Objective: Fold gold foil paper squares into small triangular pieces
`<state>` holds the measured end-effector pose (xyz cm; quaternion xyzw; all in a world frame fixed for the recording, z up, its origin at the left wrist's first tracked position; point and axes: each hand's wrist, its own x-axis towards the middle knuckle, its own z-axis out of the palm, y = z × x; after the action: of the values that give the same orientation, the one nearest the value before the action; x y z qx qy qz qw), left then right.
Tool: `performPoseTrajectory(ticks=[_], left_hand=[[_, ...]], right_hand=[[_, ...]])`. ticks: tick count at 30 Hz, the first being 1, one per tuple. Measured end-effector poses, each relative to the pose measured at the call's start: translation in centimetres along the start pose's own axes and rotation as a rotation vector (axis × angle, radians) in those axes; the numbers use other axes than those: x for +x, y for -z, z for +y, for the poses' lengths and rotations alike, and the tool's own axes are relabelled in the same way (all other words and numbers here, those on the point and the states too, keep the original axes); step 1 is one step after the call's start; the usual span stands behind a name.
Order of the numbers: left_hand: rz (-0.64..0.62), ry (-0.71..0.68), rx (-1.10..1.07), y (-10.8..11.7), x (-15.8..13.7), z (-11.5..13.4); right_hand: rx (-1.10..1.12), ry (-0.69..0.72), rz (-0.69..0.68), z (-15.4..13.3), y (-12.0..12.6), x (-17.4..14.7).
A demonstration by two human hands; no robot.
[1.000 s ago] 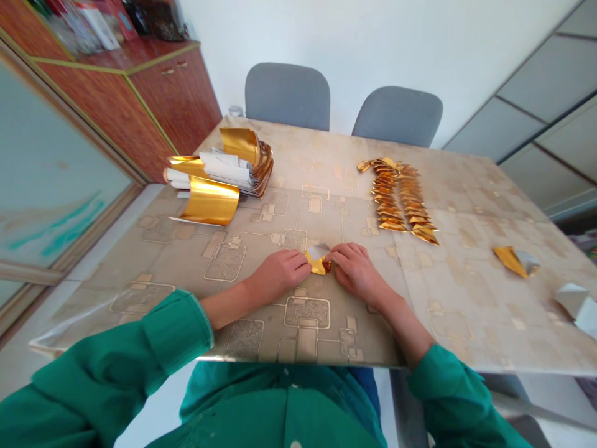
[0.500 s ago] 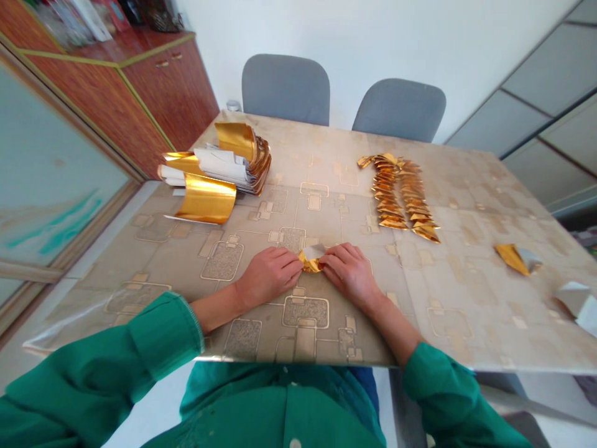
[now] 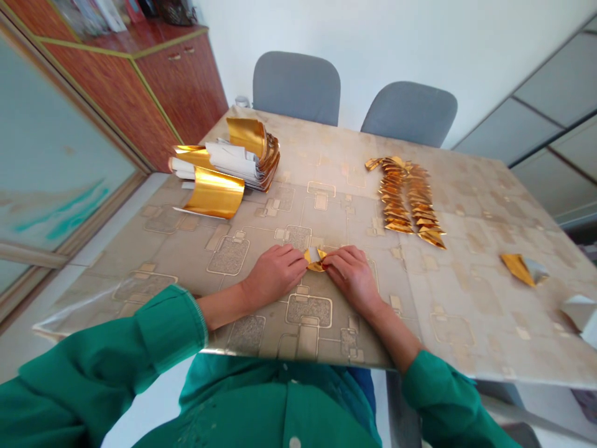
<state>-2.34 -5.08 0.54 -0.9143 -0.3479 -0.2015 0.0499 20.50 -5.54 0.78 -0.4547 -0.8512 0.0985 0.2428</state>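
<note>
Between my hands, close to the table's front edge, is a small folded piece of gold foil paper [image 3: 315, 261] with some of its pale inner side showing. My left hand [image 3: 278, 274] pinches its left end, fingers closed. At the right end, the fingers of my right hand [image 3: 353, 274] are closed on it too. Both thumbs are largely hidden. Beyond my left hand lies a stack of gold sheets [image 3: 247, 138] with white backs, one curled gold sheet [image 3: 217, 191] in front. Two rows of folded gold pieces [image 3: 397, 199] stand farther back to the right.
A partly folded gold piece [image 3: 518, 269] lies on the right of the patterned table [image 3: 298, 339], with a pale sheet [image 3: 581, 311] beyond it at the right edge. Two grey chairs [image 3: 297, 87] stand behind the table. A wooden cabinet [image 3: 172, 84] is at the back left.
The piece between my hands has changed shape: its pale upper flap has come down and less of it shows. My hands keep their hold. The whole view has shifted slightly.
</note>
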Motion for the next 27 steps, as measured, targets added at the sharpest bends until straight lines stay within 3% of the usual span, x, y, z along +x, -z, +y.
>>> performPoseTrajectory(ticks=[9,27], left_hand=[[-0.072,0.227,-0.092,0.2,0.0,0.1],[-0.093,0.384,-0.170,0.0,0.6,-0.6]], right_hand=[[0.105,-0.030,-0.041,0.6,0.0,0.8],[0.198,-0.180,-0.014,0.4,-0.6,2.2]])
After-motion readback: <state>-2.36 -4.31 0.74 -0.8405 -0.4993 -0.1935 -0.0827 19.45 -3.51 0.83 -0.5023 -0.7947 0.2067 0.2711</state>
